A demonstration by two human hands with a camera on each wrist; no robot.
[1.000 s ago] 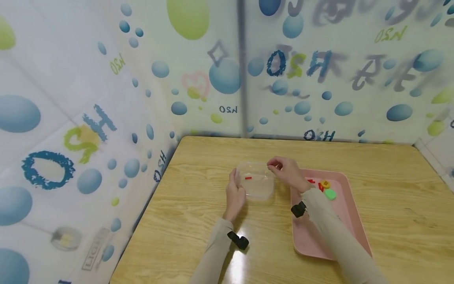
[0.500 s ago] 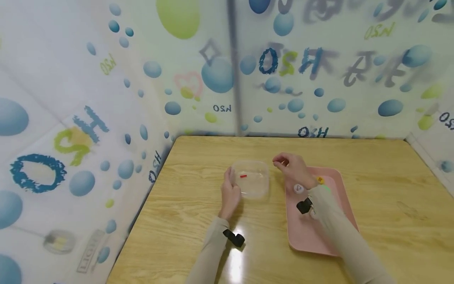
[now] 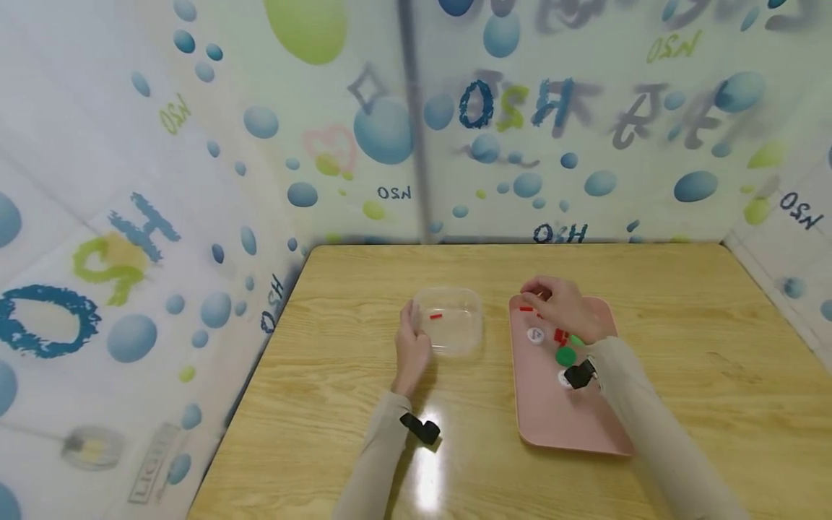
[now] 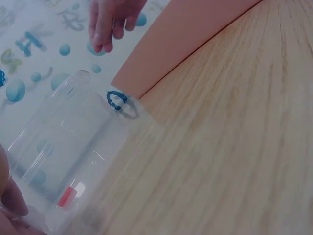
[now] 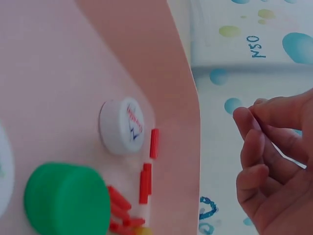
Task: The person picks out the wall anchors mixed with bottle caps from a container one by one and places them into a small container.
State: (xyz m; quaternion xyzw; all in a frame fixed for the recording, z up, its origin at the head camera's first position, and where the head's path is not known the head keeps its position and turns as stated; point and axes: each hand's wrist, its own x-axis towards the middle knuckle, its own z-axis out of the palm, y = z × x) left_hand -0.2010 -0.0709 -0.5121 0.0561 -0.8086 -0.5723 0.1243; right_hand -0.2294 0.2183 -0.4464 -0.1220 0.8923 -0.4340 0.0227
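My left hand (image 3: 412, 354) grips the left side of a clear plastic container (image 3: 463, 334). A short red stick (image 3: 436, 316) lies inside it. My right hand (image 3: 565, 310) hovers over the far end of a pink tray (image 3: 552, 426), its fingers loosely bent. In the right wrist view, thumb and forefinger tips come close together, with nothing visible between them. Several short red sticks (image 5: 154, 143) lie in the tray beside a white bottle cap (image 5: 122, 127) and a dark green bottle cap (image 5: 68, 198). Part of the tray is hidden beneath my right hand and wrist.
A second white cap (image 3: 564, 379) lies partly behind the right wrist camera (image 3: 581, 373). A light green piece (image 3: 577, 341) and a yellow piece (image 5: 143, 230) show only in part. The wooden table (image 3: 312, 404) meets a patterned wall (image 3: 260, 173) behind and at left.
My right hand has moved right, from the container's rim to above the tray's far end. My left hand keeps its hold on the container. The head view has turned slightly right.
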